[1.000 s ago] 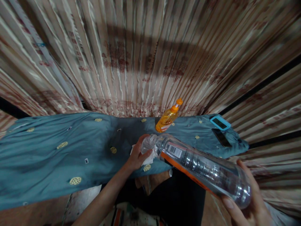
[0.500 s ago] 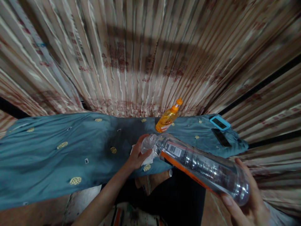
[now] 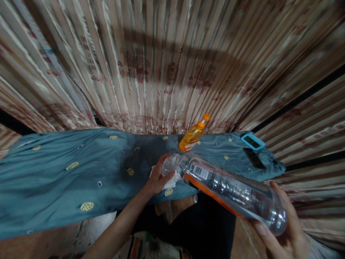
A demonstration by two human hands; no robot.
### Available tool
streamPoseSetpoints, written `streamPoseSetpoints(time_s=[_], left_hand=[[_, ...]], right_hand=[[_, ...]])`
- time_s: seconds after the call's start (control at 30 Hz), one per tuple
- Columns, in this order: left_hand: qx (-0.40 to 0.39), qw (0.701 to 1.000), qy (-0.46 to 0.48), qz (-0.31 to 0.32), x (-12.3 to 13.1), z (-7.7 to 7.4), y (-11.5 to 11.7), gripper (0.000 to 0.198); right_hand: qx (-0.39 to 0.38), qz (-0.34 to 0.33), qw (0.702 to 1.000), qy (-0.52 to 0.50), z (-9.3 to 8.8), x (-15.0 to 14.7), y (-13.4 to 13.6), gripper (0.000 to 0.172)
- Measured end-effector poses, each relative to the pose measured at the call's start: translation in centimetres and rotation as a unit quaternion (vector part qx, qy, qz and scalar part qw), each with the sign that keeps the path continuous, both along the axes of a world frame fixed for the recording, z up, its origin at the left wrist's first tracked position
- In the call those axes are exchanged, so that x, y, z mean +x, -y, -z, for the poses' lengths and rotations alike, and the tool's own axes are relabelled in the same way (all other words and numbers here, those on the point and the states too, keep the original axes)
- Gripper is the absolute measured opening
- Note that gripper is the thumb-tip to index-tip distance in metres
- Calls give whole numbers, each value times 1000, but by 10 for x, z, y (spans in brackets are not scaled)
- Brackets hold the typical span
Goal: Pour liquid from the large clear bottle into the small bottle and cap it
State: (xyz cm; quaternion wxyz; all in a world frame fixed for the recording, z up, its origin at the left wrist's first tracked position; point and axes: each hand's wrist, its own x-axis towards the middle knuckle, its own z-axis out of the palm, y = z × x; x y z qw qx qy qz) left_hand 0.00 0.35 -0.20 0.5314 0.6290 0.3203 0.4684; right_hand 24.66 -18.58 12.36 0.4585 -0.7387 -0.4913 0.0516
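Slanting in the air, a clear plastic bottle [image 3: 238, 196] has its base gripped by the right hand [image 3: 288, 225] and its neck end enclosed by the left hand [image 3: 158, 177]. Its label [image 3: 211, 194] shows an orange band and a barcode [image 3: 200, 171], but the writing is too small to be read. Below, a blue-green cloth [image 3: 51, 183] with yellow oval motifs covers the tabletop, where an orange-capped bottle [image 3: 192, 137] stands before the pleated, red-patterned curtain [image 3: 161, 64].

clear bottle [image 3: 229, 187]: smooth glossy plastic | blue cover [image 3: 51, 183]: creased cloth
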Motion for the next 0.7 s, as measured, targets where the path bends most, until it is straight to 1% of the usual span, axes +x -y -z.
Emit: streamPoseSetpoints(time_s=[0.07, 0.13, 0.3, 0.43, 0.53, 0.7], left_hand=[[-2, 1000, 0, -2, 0, 0, 0, 62], [-3, 1000, -2, -2, 0, -1, 0, 63], [1, 1000, -12, -7, 0, 0, 0, 62], [2, 1000, -14, -6, 0, 1, 0, 63], [-3, 1000, -4, -5, 0, 0, 1, 63], [-8, 1000, -4, 0, 0, -3, 1, 63]], right_hand=[[-3, 5, 999, -32, -1, -4, -1, 87], [-1, 8, 999, -42, -4, -7, -2, 89], [-11, 9, 1000, 2, -7, -7, -1, 85], [-8, -15, 999, 33, -2, 3, 1, 85], [-7, -16, 999, 33, 0, 7, 2, 86], [-8, -14, 1000, 9, -3, 4, 1, 87]])
